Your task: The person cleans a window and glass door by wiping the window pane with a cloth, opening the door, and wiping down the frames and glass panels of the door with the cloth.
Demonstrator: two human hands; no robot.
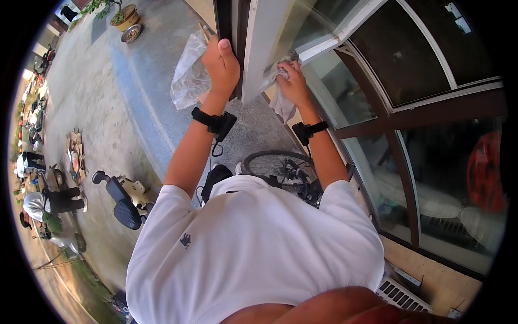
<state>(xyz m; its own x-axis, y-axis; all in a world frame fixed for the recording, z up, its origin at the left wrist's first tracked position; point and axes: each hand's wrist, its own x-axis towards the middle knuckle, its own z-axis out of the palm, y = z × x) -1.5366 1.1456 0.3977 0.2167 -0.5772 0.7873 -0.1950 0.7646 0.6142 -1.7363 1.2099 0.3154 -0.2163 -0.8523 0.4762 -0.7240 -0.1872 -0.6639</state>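
Observation:
My left hand (222,67) is closed at the edge of a dark window frame (225,19), its thumb lying up along it and its fingertips hidden. Beside that hand hangs a clear plastic bag (189,78), with thin wooden sticks showing above it; whether the hand also holds the bag, I cannot tell. In my right hand (293,86) is a bunched greyish cloth (283,103), pressed at the lower edge of the opened white window sash (256,51). Part of the cloth hangs below the fingers. Each wrist wears a black strapped device.
A bicycle wheel (278,164) stands close below my arms. On the right are brown-framed glass panes (372,178) with a red object behind. A scooter (124,197), a bent-over person (54,202) and a potted plant (125,19) are across the concrete yard.

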